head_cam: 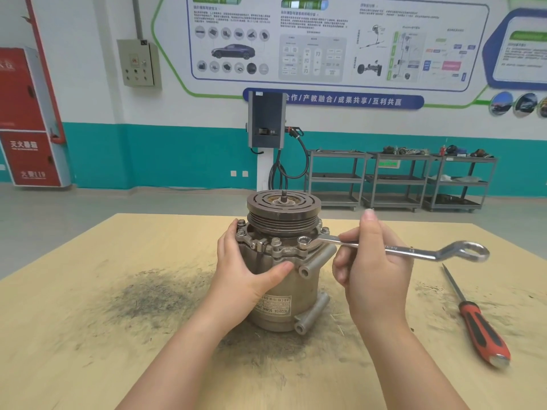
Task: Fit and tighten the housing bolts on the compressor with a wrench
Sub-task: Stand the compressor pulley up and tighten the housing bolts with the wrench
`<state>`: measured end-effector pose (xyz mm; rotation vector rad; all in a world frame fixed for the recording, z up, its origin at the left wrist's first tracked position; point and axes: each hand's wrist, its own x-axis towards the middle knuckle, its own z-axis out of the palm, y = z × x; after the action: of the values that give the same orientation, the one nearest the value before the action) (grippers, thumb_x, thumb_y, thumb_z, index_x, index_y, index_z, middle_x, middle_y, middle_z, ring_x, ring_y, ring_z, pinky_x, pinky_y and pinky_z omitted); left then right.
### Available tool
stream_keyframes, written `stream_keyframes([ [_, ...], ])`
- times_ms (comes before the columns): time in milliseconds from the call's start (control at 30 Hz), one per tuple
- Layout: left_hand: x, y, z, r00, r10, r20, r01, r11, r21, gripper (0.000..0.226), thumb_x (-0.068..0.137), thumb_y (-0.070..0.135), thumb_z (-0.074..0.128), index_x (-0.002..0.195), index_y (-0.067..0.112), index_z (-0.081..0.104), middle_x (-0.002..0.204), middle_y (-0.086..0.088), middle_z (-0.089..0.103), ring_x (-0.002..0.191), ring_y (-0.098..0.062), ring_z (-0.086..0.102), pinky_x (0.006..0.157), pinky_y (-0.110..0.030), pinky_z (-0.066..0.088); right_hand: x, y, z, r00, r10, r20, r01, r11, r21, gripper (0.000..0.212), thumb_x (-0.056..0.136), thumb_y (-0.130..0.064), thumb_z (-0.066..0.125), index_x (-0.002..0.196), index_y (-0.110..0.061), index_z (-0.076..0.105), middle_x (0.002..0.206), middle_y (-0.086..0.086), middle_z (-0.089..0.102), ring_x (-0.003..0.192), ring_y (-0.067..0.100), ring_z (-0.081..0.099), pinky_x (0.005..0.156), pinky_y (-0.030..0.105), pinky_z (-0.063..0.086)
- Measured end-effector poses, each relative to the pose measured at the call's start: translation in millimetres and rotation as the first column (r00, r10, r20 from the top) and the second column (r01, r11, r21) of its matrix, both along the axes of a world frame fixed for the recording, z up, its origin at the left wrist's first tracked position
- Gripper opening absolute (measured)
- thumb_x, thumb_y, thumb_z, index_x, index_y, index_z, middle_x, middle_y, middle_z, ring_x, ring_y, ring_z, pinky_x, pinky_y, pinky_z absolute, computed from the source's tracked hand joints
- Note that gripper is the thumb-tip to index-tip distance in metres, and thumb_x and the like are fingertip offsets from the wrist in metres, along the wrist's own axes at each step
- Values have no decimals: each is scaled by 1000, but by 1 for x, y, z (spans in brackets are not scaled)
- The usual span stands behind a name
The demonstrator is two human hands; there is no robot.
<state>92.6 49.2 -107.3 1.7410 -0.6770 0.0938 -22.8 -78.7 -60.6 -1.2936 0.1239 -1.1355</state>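
A metal compressor (284, 294) stands upright on the wooden table (88, 321), with its dark pulley (283, 206) on top. Several housing bolts (276, 241) stick up around its flange. My left hand (245, 267) wraps the compressor's left side, thumb across the front. My right hand (373, 261) holds the shank of a silver ring wrench (414, 250). The wrench's near ring end (304, 241) sits over a bolt at the front right of the flange. Its far ring end points right, above the table.
A screwdriver (476, 324) with a red and black handle lies on the table at the right. Dark grime marks the tabletop left of the compressor. Metal carts (399, 179) and a charging post (266, 122) stand by the far wall.
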Motion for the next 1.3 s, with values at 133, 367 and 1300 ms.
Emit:
stream_keyframes([
  [133,-1,0,1,1000,-3,0,3,1000,1,134,44,81,69,154,40,5,147,27,18,136,1,25,108,-25,27,6,-19,4,976,217,-16,-200,923,328,47,101,-40,48,65,-12,61,44,2,44,32,10,33,35,20,25],
  [367,-1,2,1,1000,-22,-18,22,1000,-8,136,48,81,77,155,40,4,142,30,18,133,4,25,106,-24,26,3,-6,-7,994,-91,55,91,996,9,49,96,-35,54,52,-16,63,45,-5,46,41,6,41,44,19,34],
  [1300,0,2,0,1000,-15,-9,15,1000,-16,125,54,73,76,154,42,6,136,33,18,131,5,26,106,-24,28,4,-24,7,970,244,-11,-231,932,280,52,99,-23,54,49,-16,65,46,2,43,35,9,31,38,18,23],
])
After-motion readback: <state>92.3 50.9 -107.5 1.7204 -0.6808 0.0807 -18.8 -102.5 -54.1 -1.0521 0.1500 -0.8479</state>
